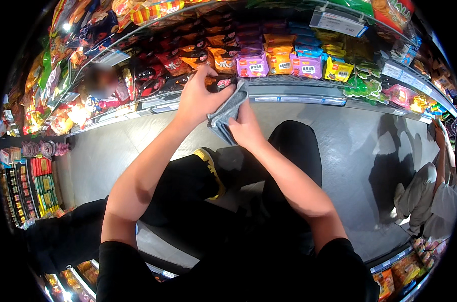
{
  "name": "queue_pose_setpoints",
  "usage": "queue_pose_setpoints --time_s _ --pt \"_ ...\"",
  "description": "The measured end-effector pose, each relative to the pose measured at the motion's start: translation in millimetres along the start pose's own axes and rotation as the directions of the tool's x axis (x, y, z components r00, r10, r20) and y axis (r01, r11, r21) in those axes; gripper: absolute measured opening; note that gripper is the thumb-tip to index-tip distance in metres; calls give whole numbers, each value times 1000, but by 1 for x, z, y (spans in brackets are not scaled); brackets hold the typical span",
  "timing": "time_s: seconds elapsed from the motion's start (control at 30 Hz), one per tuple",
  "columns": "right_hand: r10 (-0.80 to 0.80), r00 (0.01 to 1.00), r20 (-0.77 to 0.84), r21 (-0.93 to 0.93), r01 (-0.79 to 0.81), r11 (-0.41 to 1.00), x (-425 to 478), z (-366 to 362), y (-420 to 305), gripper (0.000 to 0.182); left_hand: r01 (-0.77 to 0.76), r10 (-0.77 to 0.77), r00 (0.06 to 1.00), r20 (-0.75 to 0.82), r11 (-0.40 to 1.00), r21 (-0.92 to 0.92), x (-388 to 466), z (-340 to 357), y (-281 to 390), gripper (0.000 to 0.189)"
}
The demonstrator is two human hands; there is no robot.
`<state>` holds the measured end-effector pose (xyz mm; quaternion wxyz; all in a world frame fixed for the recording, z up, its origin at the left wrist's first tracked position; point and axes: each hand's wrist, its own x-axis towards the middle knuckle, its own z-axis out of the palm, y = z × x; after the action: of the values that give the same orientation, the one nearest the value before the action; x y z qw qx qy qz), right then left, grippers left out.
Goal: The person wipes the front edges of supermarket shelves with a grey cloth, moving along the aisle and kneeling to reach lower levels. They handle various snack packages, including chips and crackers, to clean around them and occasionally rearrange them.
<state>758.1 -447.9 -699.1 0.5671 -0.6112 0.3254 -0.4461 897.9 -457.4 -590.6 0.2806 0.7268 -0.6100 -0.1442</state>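
Note:
My right hand [246, 126] grips a folded grey cloth [228, 113] in front of a store shelf of bagged snacks. My left hand [200, 94] is at the shelf's front, fingers bent, beside orange-and-black snack bags [222, 59]; its thumb reaches to the cloth's upper edge, and whether it pinches anything is unclear. A dark bag with a red-and-white mark [224, 83] lies just behind that thumb. Purple snack packets [252, 65] and an orange packet [280, 64] stand to the right of the hands, behind a low wire guard.
A grey shelf edge [296, 99] with price strips runs below the packets. A price sign [338, 22] hangs above. Over the grey floor [349, 151] are my bent knees and a yellow shoe [213, 171]. Another person [420, 196] crouches at the far right.

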Motion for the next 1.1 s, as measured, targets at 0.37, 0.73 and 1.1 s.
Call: queue_pose_setpoints --time_s 0.37,0.73,1.1 --pt "48 993 -107 61 -42 997 11 -7 -12 43 321 -107 892 438 834 -449 -7 2 0 38" --pt "264 906 -332 328 -152 932 19 -3 -16 27 166 -84 946 313 955 -245 -19 -1 7 69" --pt "376 915 149 436 -402 805 -8 -2 -19 35 -34 59 998 16 754 -656 4 -23 2 46"
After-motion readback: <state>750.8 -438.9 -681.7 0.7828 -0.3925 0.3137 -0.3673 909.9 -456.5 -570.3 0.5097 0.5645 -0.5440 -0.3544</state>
